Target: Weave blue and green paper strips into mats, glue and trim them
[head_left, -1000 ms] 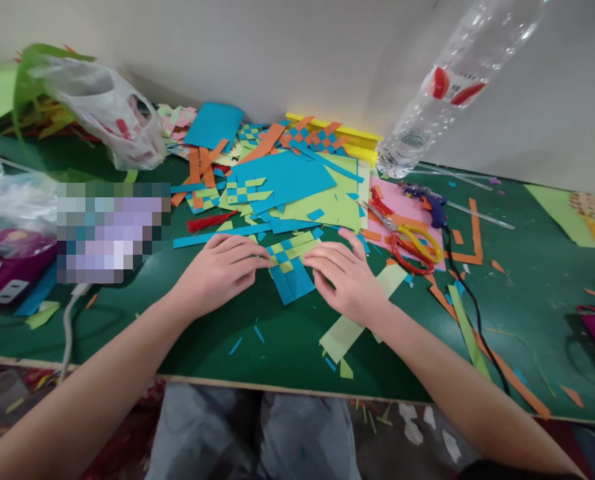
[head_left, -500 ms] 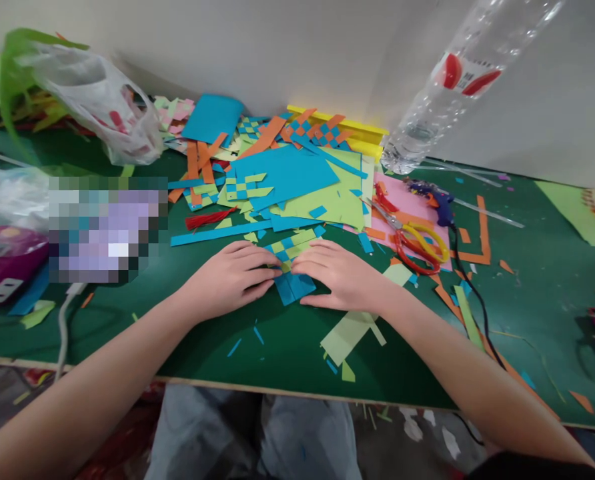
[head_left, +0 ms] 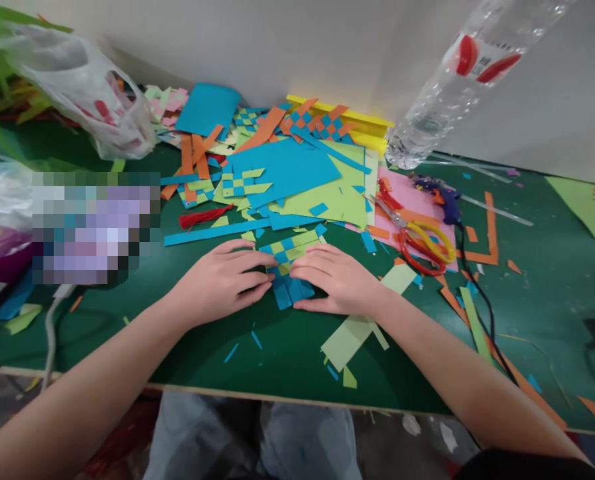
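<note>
A small woven paper piece point(head_left: 288, 257) of blue and light green strips lies on the green table point(head_left: 287, 347) in front of me. My left hand point(head_left: 220, 283) rests on its left side, fingers pointing right, thumb and fingertips closed on the strips. My right hand point(head_left: 340, 279) covers its right side, fingers pointing left over the weave and thumb along the loose blue strip ends point(head_left: 290, 292). The fingertips of both hands almost meet at the middle of the weave.
A pile of blue, green and orange paper sheets point(head_left: 287, 173) lies behind the weave. Scissors point(head_left: 420, 243) with yellow and red handles and a blue glue gun point(head_left: 440, 200) lie to the right. A clear bottle point(head_left: 427, 113) stands by the wall, a plastic bag point(head_left: 77, 87) sits far left.
Both hands have drawn closer together over the weave, the right hand sliding left. The view has shifted slightly, and the blue strip ends look pushed up shorter.
</note>
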Demonstrator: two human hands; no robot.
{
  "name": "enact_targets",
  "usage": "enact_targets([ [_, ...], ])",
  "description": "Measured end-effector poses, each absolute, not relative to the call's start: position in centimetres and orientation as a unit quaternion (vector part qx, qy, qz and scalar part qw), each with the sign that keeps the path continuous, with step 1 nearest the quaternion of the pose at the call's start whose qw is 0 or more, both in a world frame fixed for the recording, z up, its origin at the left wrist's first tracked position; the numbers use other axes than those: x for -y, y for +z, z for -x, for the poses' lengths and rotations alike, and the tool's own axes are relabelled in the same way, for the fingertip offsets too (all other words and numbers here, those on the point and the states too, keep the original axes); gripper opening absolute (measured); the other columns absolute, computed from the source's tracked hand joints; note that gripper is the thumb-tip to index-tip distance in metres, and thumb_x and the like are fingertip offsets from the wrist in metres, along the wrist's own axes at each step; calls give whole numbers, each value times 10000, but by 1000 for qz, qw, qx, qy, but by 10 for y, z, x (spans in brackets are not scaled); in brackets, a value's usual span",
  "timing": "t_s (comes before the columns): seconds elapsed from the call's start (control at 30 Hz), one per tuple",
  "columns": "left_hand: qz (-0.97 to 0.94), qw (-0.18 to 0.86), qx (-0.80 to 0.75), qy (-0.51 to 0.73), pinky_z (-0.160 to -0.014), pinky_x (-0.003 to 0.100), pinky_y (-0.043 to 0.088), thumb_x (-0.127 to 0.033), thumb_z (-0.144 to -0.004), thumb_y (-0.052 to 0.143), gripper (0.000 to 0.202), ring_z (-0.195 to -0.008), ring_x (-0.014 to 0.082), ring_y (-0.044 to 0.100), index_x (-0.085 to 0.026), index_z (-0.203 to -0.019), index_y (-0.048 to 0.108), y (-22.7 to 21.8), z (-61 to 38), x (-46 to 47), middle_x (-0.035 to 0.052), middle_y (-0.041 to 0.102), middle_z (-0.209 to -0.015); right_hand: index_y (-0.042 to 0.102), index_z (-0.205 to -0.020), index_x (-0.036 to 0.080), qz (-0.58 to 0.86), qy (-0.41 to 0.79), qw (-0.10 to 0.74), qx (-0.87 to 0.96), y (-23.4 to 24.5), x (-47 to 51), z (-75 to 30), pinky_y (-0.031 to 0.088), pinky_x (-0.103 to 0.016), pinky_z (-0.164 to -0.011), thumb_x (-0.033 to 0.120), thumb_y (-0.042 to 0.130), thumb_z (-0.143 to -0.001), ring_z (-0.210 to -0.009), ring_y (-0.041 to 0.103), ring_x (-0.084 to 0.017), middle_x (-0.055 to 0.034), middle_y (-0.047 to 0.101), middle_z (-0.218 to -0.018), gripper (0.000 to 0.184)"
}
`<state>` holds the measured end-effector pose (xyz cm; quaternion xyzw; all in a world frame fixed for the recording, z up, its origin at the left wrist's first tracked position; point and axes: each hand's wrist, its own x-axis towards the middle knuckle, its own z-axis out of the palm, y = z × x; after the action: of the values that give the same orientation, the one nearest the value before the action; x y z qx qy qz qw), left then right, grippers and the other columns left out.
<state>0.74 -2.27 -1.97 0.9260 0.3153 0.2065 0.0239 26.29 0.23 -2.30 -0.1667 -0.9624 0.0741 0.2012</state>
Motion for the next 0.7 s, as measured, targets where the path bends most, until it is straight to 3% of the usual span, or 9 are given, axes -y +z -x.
enact_targets([
  [0.43, -926, 31, -310, 213, -1035, 359, 462, -217, -887, 560, 150, -994, 156, 676, -234, -865, 708, -20, -6, 24, -8, 736, -1041, 628, -1046, 145, 147, 4, 180, 973, -14, 5, -261, 396, -403, -1042, 415, 469, -953, -1007, 607, -192, -82, 686, -1077, 327],
  [0.7, -927, 7, -305, 217, -1020, 361, 458, -227, -890, 562, 132, -963, 155, 680, -222, -898, 693, -21, -6, 24, 0, 731, -1052, 628, -1073, 119, 195, 42, 176, 964, -14, 7, -257, 459, -398, -923, 413, 534, -924, -1031, 597, -234, -112, 683, -1069, 342],
])
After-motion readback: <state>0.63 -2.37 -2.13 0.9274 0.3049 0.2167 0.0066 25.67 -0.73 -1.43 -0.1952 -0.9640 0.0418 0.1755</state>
